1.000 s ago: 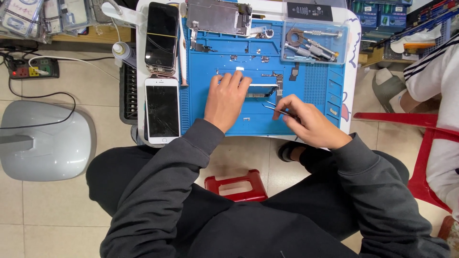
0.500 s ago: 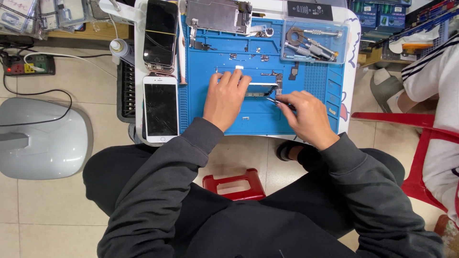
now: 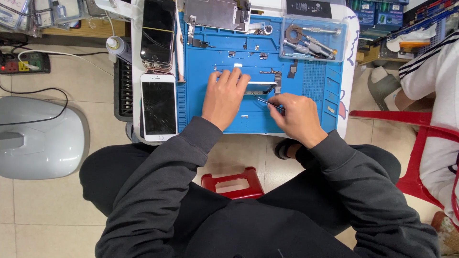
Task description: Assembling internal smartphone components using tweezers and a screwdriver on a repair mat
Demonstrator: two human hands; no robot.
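At the middle of the head view, the left hand (image 3: pixel 224 98) is lying flat, fingers spread, pressing down on a phone part (image 3: pixel 260 88) that is resting on the blue work mat (image 3: pixel 306 91); only the part's right end is showing past the fingers. Just to its right, the right hand (image 3: pixel 296 117) is pinching thin tweezers (image 3: pixel 268 103) between thumb and fingertips, closed round them, with the tips pointing up and left toward the part's lower edge. Whether the tips are touching it cannot be told.

Left of the mat, a white phone with a cracked screen (image 3: pixel 158 107) is lying face up, and a dark phone (image 3: pixel 158 33) is lying above it. Toward the upper right of the mat, a clear tray of tools (image 3: pixel 313 38) is sitting. At the lower middle, a red stool (image 3: pixel 233 183) is showing between the person's knees. On the right edge, another person's striped sleeve (image 3: pixel 430 67) is reaching into frame above a red chair (image 3: pixel 416 143).
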